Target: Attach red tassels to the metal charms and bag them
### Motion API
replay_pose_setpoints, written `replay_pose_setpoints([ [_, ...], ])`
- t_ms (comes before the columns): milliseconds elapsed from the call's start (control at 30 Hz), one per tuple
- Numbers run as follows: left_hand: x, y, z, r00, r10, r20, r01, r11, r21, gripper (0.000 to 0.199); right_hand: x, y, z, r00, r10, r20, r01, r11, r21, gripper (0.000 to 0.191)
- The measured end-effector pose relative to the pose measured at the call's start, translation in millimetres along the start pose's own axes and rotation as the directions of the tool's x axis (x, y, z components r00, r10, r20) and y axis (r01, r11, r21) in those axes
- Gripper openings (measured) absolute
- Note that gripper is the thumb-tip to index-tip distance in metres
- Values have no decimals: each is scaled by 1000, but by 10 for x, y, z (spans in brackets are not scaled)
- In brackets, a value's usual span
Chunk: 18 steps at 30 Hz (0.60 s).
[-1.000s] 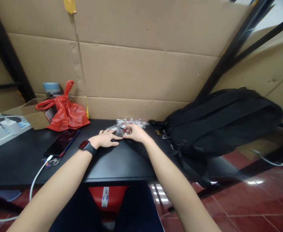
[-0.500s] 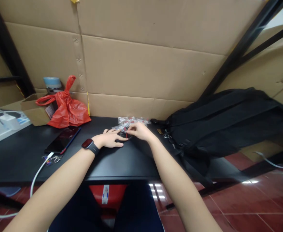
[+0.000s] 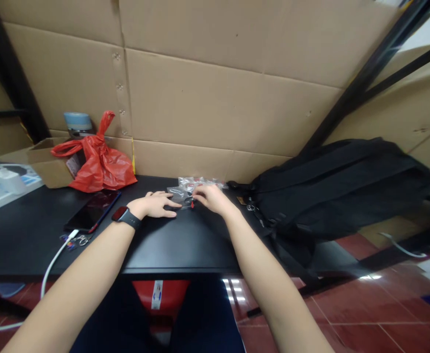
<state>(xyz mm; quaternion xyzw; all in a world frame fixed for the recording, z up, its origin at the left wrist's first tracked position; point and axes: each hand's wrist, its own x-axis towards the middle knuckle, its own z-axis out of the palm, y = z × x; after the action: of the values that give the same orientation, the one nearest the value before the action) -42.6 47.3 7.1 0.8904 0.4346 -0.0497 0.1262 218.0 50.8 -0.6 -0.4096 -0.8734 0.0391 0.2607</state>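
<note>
My left hand point(image 3: 156, 204) lies on the black table point(image 3: 185, 245) with its fingers spread, the fingertips by a clear plastic bag point(image 3: 178, 194). Just right of it, my right hand point(image 3: 210, 198) pinches a small dark item with a red part point(image 3: 192, 203) between thumb and fingers; its exact shape is too small to tell. Behind my right hand sit several clear packets point(image 3: 200, 181) with red bits, partly hidden by the hand. A dark smartwatch point(image 3: 125, 216) is on my left wrist.
At the left stand a red plastic bag point(image 3: 103, 164), a cardboard box point(image 3: 49, 164), a blue-lidded container point(image 3: 78, 122), a phone point(image 3: 93, 211), a white cable point(image 3: 55, 260) and a power strip point(image 3: 12, 189). A black backpack point(image 3: 340, 186) fills the right side. Cardboard point(image 3: 207, 98) walls the back.
My left hand has moved left, away from the small item, and the clear bag shows more. The small dark and red item is still at my right fingertips, turned differently. The view has shifted slightly.
</note>
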Motion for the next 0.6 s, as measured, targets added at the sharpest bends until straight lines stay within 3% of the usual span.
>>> replay_pose_setpoints([
  [333,39,-51,8,998,-57,12,57,998,13,59,25,-91,75,990,-100,99,104,994,-27,10],
  [600,-5,-19,-23,999,-3,48,4,1000,-18,57,90,-23,218,994,-43,101,41,999,28,5],
])
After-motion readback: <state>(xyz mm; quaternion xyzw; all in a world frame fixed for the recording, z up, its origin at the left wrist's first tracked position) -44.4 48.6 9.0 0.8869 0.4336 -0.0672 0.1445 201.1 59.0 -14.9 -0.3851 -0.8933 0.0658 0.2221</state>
